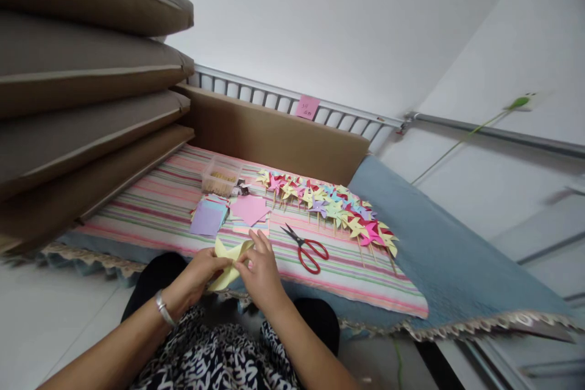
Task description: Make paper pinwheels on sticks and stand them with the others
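Observation:
Both my hands hold a pale yellow paper square (227, 254) with cut, folded corners, just above the near edge of the striped cloth (150, 207). My left hand (198, 274), a silver bracelet on its wrist, pinches the paper's left side. My right hand (260, 271) pinches its centre with fingers pressed together. Red-handled scissors (307, 248) lie open on the cloth just right of my right hand. Stacks of coloured paper squares (211, 216) and a pink sheet (249, 208) lie beyond my hands.
A long row of finished paper pinwheels on sticks (333, 207) runs across the cloth to the right. A clear plastic box of sticks (222, 176) stands behind the paper. Brown cushions (86, 73) are stacked at the left, and a cardboard panel (274, 134) stands at the back.

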A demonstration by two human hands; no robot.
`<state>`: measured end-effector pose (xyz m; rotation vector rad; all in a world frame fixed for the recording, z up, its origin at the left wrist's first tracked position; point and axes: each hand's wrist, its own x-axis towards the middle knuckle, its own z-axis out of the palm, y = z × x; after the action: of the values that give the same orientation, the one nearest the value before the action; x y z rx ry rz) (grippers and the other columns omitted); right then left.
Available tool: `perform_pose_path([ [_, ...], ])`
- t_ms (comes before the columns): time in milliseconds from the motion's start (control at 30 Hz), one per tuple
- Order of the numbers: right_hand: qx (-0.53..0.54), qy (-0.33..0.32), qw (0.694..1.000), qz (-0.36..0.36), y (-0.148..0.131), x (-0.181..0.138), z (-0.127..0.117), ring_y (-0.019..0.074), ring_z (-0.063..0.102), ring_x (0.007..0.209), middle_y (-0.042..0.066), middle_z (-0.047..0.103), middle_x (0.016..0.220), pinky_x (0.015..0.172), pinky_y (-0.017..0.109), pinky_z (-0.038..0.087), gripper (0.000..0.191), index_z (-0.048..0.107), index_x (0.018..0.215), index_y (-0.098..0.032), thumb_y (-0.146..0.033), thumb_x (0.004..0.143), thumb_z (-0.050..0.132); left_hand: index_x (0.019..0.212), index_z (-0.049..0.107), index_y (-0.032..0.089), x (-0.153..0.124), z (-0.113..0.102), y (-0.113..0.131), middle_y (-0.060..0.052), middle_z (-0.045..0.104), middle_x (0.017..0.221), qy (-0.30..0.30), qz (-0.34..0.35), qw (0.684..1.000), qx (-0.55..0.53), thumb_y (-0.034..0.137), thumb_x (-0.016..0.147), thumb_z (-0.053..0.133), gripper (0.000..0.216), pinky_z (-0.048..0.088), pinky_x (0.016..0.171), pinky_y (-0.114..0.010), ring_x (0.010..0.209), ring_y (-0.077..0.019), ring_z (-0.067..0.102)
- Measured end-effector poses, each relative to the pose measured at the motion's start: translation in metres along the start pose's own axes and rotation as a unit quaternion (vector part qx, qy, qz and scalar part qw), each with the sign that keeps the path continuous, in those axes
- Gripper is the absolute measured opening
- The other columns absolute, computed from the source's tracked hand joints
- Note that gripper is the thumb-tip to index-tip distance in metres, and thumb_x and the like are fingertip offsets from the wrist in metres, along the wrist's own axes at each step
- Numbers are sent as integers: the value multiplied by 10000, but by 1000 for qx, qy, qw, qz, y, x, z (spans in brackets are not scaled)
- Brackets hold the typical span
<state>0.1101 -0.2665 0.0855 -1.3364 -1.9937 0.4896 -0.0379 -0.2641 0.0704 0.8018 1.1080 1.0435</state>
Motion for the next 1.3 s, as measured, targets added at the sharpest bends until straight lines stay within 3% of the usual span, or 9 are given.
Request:
perform_pose_path([
  [367, -13, 12, 1000, 14, -3, 4, 4, 287, 288, 1350, 150, 459, 1381, 1070, 444, 266, 95, 660, 686, -169, -76, 695, 642, 818, 701, 85, -7, -2, 7, -71, 734, 712, -41, -4, 999, -30, 207, 553, 756, 298, 433, 587, -239, 600, -165, 624],
  [500, -16, 10, 1000, 16, -2, 3, 7, 291, 310, 1337, 137, 483, 1360, 1066, 446, 272, 82, 657, 685, -173, -92, 691, 650, 790, 702, 84, -5, -2, 6, -67, 727, 683, -16, -4, 1000, -12, 203, 527, 754, 293, 413, 550, -236, 564, -162, 609],
  [600, -20, 17, 1000, 11, -2, 2, 1, 284, 330, 1324, 132, 482, 1357, 1065, 446, 279, 130, 663, 793, -181, -110, 684, 653, 750, 697, 88, -2, -4, 4, -53, 708, 622, 4, -3, 1000, 12, 194, 515, 726, 260, 396, 519, -241, 517, -160, 585],
  [700, -30, 36, 999, -13, -6, 5, -12, 269, 357, 1300, 139, 501, 1332, 1076, 426, 265, 354, 631, 1021, -168, -122, 671, 664, 747, 696, 93, 1, -7, 1, -44, 705, 607, 4, -7, 999, 44, 183, 513, 691, 251, 405, 528, -253, 515, -167, 586],
  [767, -39, 14, 999, -32, -9, 8, -20, 263, 432, 1231, 119, 572, 1250, 1066, 416, 269, 434, 608, 1096, -170, -142, 668, 674, 745, 698, 98, 3, -8, -1, -38, 708, 616, -17, -10, 997, 70, 166, 508, 669, 248, 416, 549, -260, 530, -173, 595],
  [833, -42, -52, 997, -32, -11, 12, -26, 253, 532, 1098, 81, 654, 1108, 1007, 403, 329, 436, 619, 1099, -192, -155, 667, 669, 731, 698, 104, 5, -7, -3, -30, 705, 611, -41, -10, 994, 101, 152, 505, 653, 236, 412, 555, -262, 532, -176, 595],
  [967, 9, -179, 983, 28, -8, 16, -26, 216, 616, 837, 33, 700, 925, 760, 310, 436, 486, 627, 1113, -233, -124, 639, 614, 724, 698, 119, 5, -3, -6, -18, 701, 609, -72, 10, 985, 154, 148, 522, 636, 213, 390, 549, -260, 530, -173, 587],
  [1133, 63, -191, 978, 57, 1, 17, -18, 191, 594, 725, 9, 663, 807, 626, 254, 409, 474, 660, 1044, -235, -105, 593, 593, 691, 672, 138, 4, 1, -5, -4, 692, 620, -82, 25, 983, 162, 127, 516, 635, 179, 408, 577, -266, 540, -160, 579],
  [1300, 150, -185, 966, 105, 12, 19, -13, 136, 526, 573, -38, 578, 649, 535, 215, 379, 451, 663, 966, -216, -72, 546, 586, 782, 621, 155, 6, 3, -3, -8, 686, 683, -87, 47, 989, 109, 152, 483, 720, 314, 434, 606, -278, 615, -176, 602],
])
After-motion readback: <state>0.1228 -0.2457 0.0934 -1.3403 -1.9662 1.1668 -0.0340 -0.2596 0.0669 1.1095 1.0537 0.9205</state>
